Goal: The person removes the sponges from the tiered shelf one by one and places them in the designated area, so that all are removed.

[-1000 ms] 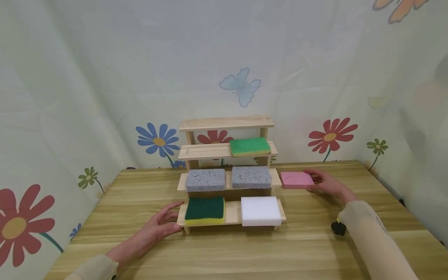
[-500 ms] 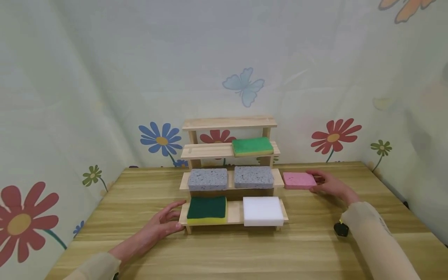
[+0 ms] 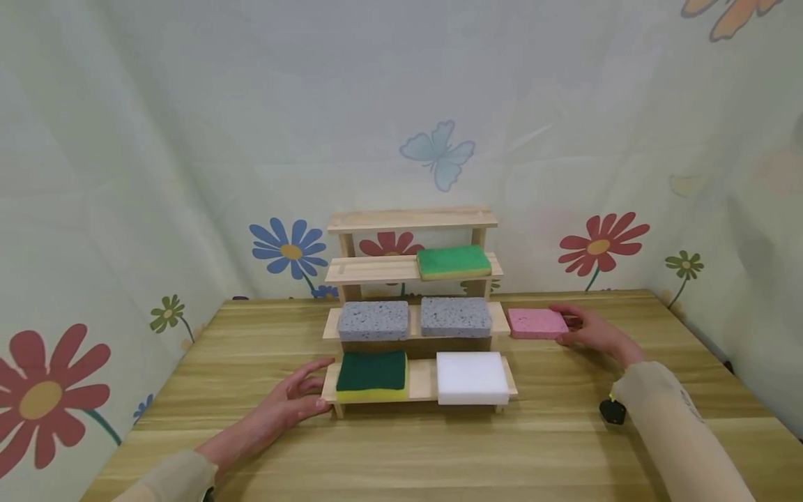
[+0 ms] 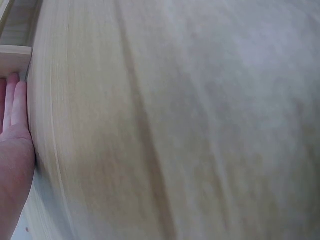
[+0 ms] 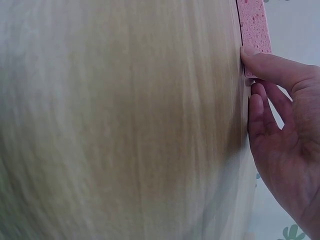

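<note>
1. Head view: pinching the pink sponge [image 3: 536, 323] by its right end with the right hand [image 3: 592, 329], thumb at the near side, fingertips at the far side. Lying flat on the table [image 3: 376, 460], just right of the wooden rack [image 3: 370, 270], beside its second shelf [image 3: 500, 321] from the bottom; cannot tell whether touching it. Running left to right along its long axis, roughly parallel to the shelves, with left end toward the rack. Touching the left end of the lowest shelf [image 3: 423, 380] with the left hand [image 3: 291, 401], thumb and fingers apart. Judged as a taking-hold step, apparently steadying the rack too; probably calling next for a secure pinch before any shift, without knocking the rack.

2. Left wrist view: reaching the shelf end with fairly straight fingers, close together; cannot see the thumb.

3. Right wrist view: pressing the thumb against the sponge near its corner, with some fingers bent beyond the end. Running the long axis up the view, away from the hand.
</note>
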`<act>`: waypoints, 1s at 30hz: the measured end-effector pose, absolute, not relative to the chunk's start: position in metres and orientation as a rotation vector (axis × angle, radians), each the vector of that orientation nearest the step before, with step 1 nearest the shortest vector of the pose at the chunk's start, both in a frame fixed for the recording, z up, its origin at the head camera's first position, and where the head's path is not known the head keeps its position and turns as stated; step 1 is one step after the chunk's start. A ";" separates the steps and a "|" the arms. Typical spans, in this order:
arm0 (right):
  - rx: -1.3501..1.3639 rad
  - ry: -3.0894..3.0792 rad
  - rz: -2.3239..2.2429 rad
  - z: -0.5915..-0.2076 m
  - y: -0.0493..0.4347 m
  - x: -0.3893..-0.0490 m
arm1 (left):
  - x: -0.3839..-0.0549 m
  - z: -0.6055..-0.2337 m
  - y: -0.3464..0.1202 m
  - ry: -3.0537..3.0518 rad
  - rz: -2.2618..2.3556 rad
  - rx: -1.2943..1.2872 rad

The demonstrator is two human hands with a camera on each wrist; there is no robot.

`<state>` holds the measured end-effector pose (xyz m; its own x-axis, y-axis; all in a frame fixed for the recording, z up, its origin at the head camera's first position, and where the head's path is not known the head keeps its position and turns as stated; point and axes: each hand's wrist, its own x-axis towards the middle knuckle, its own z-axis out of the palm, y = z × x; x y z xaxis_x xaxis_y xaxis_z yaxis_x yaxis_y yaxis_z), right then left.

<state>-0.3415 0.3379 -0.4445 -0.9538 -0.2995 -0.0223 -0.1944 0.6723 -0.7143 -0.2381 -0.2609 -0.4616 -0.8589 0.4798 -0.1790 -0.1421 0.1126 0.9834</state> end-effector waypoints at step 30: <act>-0.369 2.870 -1.038 -0.444 0.339 -0.333 | -0.238 -0.459 -0.260 1.947 1.777 0.297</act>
<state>-0.3335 0.3388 -0.4438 -0.9689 -0.2467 0.0178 -0.2010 0.7433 -0.6381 -0.2375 -0.2601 -0.4590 -0.8593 0.4693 -0.2033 -0.1598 0.1313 0.9784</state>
